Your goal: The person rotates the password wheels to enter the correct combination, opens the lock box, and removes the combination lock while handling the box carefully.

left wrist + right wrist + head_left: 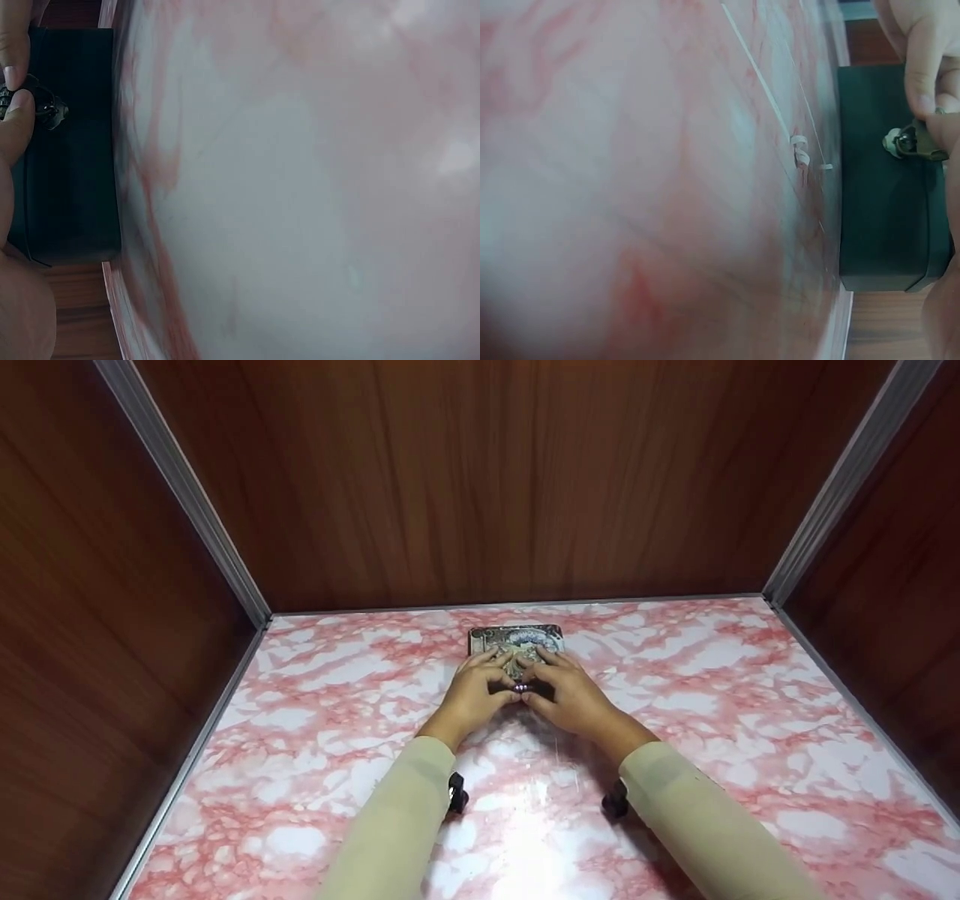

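A small box [516,634] with a patterned lid stands toward the back of the table. Its dark green front [71,187] fills the edge of the left wrist view. A small metal lock [926,144] hangs on the clasp at the middle of that front. My left hand [474,694] pinches the lock from the left, its thumb low and its fingers curled over the lid's front edge. From the right, my right hand [574,699] pinches the same lock, and the two thumbs meet there. The fingers hide much of the lock.
The box stands on a red and white marbled table [300,795]. Brown wood-grain panels [510,495] close in the back and both sides, with grey metal strips [832,487] at the corners. Dark wrist-worn devices [615,801] sit under the sleeves.
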A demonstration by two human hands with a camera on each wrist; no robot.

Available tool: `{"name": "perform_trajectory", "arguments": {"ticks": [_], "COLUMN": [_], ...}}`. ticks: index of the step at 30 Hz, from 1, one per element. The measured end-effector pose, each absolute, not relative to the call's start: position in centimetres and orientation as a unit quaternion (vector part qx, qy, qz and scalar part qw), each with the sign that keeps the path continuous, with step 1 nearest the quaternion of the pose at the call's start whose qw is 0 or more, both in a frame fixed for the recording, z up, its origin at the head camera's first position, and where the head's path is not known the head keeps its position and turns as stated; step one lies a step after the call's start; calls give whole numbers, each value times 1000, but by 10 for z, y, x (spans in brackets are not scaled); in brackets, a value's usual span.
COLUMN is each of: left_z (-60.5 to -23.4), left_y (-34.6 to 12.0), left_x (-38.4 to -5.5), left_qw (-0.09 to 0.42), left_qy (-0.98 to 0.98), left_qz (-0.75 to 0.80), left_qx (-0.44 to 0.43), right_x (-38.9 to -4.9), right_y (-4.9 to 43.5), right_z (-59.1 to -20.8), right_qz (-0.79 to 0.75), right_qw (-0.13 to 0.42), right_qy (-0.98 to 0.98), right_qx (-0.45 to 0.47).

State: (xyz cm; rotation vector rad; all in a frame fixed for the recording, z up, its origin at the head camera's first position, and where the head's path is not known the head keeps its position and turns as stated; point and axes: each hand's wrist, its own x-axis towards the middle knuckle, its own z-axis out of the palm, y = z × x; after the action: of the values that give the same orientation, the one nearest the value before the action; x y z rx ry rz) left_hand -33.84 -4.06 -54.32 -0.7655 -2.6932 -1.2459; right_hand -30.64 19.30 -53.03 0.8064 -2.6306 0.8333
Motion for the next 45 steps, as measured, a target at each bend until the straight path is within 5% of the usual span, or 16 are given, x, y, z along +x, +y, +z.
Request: {"name": "perform_trajectory", "arguments": {"ticks": [45], "left_z": [-533], "left_y": [-38], "left_x": [-329], "left_qw": [54], "left_qy": [-886], "left_qz": [-383], "left_qx": [-254], "right_x": [-306], "right_y": [192], "right_z": [-532], "right_qz": [282], "right_qw": [147], "right_qy": [-905], "right_qx": [282]}}
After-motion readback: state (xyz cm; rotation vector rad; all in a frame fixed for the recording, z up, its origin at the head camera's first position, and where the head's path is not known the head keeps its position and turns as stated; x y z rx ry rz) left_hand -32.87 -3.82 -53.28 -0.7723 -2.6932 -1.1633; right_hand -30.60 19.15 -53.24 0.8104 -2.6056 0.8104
